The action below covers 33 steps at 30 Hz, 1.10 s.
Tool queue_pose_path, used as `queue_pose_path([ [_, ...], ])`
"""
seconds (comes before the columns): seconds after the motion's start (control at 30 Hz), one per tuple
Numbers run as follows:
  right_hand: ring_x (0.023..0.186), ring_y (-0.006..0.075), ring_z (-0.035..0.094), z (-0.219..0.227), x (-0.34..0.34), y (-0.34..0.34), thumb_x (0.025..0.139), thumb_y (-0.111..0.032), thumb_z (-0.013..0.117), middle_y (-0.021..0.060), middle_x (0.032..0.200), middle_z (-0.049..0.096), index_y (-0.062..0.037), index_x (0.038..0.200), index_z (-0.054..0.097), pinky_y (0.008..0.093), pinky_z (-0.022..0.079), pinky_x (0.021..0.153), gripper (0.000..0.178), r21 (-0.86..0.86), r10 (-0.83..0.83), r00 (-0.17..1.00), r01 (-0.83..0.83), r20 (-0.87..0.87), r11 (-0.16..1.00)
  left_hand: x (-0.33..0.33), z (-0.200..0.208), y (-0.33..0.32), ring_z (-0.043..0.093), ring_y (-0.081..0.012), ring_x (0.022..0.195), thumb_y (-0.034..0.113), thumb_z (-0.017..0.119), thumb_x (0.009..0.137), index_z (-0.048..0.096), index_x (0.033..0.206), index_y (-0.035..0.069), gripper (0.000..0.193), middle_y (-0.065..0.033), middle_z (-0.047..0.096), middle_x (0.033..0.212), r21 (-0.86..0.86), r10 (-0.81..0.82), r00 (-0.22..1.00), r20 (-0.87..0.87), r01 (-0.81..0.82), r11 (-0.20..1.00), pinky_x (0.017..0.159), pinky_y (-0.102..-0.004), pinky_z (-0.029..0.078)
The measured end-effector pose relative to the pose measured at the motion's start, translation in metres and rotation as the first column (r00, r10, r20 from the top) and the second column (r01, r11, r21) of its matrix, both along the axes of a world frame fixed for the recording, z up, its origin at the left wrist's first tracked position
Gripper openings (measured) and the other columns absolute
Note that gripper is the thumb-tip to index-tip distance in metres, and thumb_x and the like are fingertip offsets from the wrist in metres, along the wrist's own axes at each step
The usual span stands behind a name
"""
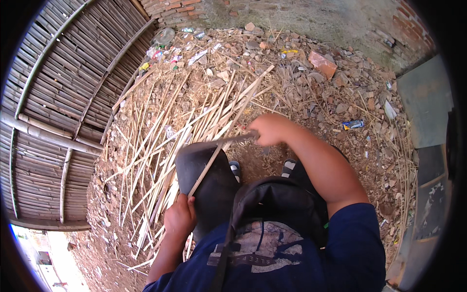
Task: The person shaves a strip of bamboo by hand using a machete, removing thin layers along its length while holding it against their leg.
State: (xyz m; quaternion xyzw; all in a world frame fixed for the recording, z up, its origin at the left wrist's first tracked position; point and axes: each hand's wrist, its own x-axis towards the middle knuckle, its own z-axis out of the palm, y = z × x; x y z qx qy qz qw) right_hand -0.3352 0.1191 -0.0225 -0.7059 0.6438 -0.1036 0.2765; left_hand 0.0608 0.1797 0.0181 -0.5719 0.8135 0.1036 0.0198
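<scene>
My left hand (180, 215) is closed round the lower end of a pale bamboo strip (206, 169), beside my left knee. The strip slants up and away over my dark trouser leg (194, 170). In my right hand (270, 129) is the handle of a machete (206, 145), mostly hidden by the fist. Its dark blade, a little blurred, points left and crosses the strip above the knee. Whether the edge touches the strip I cannot tell. Just past the knee lies a loose heap of similar bamboo strips (163, 138) on the ground.
A bamboo-slat wall (53, 73) stands on the left, a brick and plaster wall (301, 22) at the back. Grey panels (423, 102) line the right side. Rubble, litter and a broken brick piece (322, 65) cover the ground. A black bag (277, 207) hangs across my front.
</scene>
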Motion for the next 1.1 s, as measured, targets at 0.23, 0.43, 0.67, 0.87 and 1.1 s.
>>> queue_pose_path([
  [0.23,0.090,0.0334,0.071,-0.008,-0.068,-0.003,0.078,-0.017,0.068,0.0215,0.095,0.071,-0.0032,0.107,0.072,0.0444,0.055,0.080,0.032,0.091,-0.276,0.953,0.288,-0.123,0.953,0.004,0.000,-0.001,0.066,-0.0439,0.063,0.035,0.052,0.103,0.051,0.094,0.007,0.029,-0.0221,0.065,0.070,-0.109,-0.043,0.998,0.047,0.048,0.993,0.057,-0.0558,0.050],
  [0.43,0.089,0.0334,0.070,0.049,0.006,0.019,0.078,-0.022,0.072,0.0206,0.092,0.070,0.0003,0.105,0.069,0.0457,0.055,0.077,0.035,0.035,-0.006,0.996,0.009,-0.089,0.999,0.006,-0.011,0.002,0.065,-0.0458,0.063,0.034,0.053,0.102,0.051,0.093,0.006,0.029,-0.0232,0.065,0.071,-0.094,-0.026,1.000,-0.006,0.025,0.995,0.057,-0.0572,0.049],
  [0.67,0.089,0.0334,0.070,-0.016,-0.072,-0.002,0.079,-0.022,0.075,0.0210,0.094,0.070,0.0005,0.109,0.069,0.0453,0.055,0.080,0.038,-0.008,-0.342,0.930,0.344,-0.134,0.939,0.003,-0.010,0.001,0.064,-0.0467,0.065,0.034,0.054,0.101,0.052,0.092,0.006,0.029,-0.0234,0.066,0.072,-0.131,-0.029,0.999,-0.040,0.023,0.991,0.059,-0.0573,0.050],
  [0.87,0.095,0.0307,0.070,0.048,0.005,0.016,0.080,-0.019,0.070,0.0195,0.102,0.070,-0.0019,0.113,0.070,0.0432,0.056,0.085,0.037,0.110,-0.053,0.993,0.065,-0.104,0.992,0.003,-0.009,0.005,0.064,-0.0479,0.066,0.032,0.053,0.102,0.053,0.091,0.005,0.029,-0.0245,0.064,0.070,-0.093,0.017,0.999,-0.048,-0.021,0.995,0.061,-0.0597,0.047],
  [1.1,0.094,0.0330,0.071,0.015,-0.056,0.003,0.080,-0.031,0.077,0.0178,0.097,0.072,-0.0035,0.113,0.070,0.0422,0.055,0.083,0.044,0.072,-0.397,0.912,0.391,0.099,0.917,0.009,-0.030,-0.003,0.064,-0.0473,0.067,0.034,0.056,0.100,0.053,0.093,0.007,0.028,-0.0235,0.064,0.072,-0.168,-0.002,0.993,-0.114,-0.018,0.986,0.058,-0.0571,0.049],
])
